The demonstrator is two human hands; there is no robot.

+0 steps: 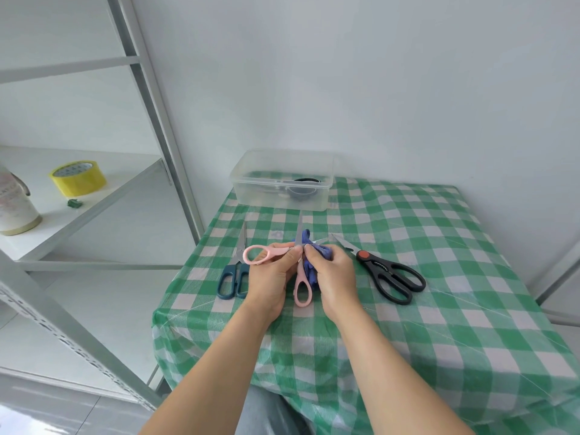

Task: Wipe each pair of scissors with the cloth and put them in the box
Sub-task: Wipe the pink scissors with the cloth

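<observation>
My left hand [272, 277] grips the pink scissors [302, 288] near the pivot, with the handles spread wide apart. My right hand [332, 277] holds a crumpled blue cloth [309, 268] bunched around one blade, so most of that blade is hidden. The other blade points up and away toward the box. Dark teal scissors [233, 279] lie shut on the table just left of my left hand. Black scissors [387, 273] with a red pivot lie to the right of my right hand. A clear plastic box [282, 180] stands at the far edge with dark scissors inside.
The table carries a green and white checked cover [439, 262]. A white metal shelf unit [94, 196] stands to the left, holding a roll of yellow tape [78, 178] and a white container [14, 208]. White walls close the back and right.
</observation>
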